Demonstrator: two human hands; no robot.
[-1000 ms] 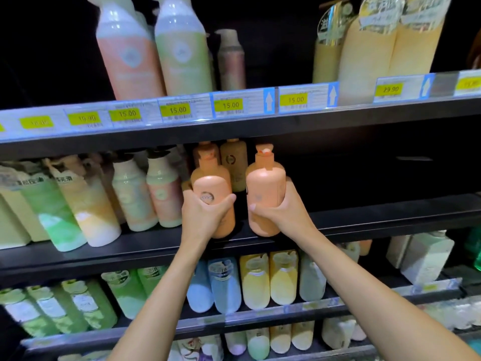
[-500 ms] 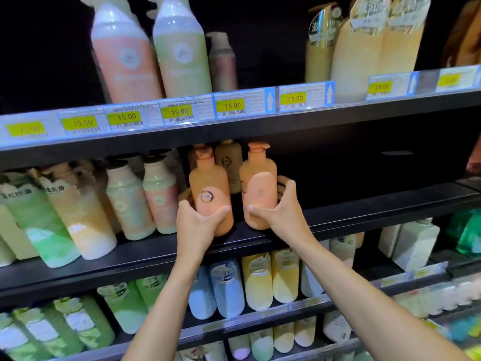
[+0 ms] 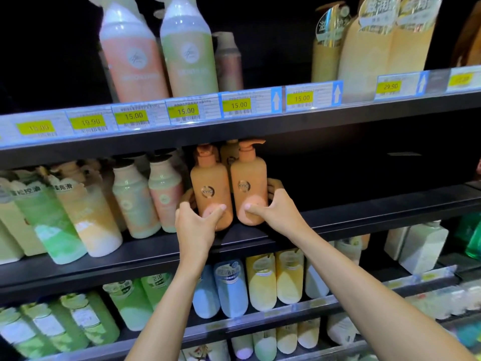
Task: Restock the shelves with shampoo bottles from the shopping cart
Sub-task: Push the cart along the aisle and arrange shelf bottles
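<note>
Left hand [image 3: 196,225] wraps the lower body of the left orange pump bottle [image 3: 211,188], thumb across the front and fingers curled behind; right hand [image 3: 278,211] holds the right orange pump bottle [image 3: 248,186] in the same way. Compared with a second ago, both bottles have been carried up and inward: they were then tilted and held out in front of the middle shelf [image 3: 364,217], whereas they now stand upright on it, side by side and almost touching, bases on or just above the board. Their round labels, partly turned away before, now face forward. A third orange bottle [image 3: 230,155] stands behind them, so the pair extends an existing row. To the left stand a pink-and-white bottle [image 3: 165,194] and paler neighbours; to the right the shelf is bare and dark. Price tags [image 3: 238,104] line the shelf edge above.

The placing step appears nearly complete; what remains is probably release of both bottles and withdrawal of the hands. The shopping cart is not in view.
</note>
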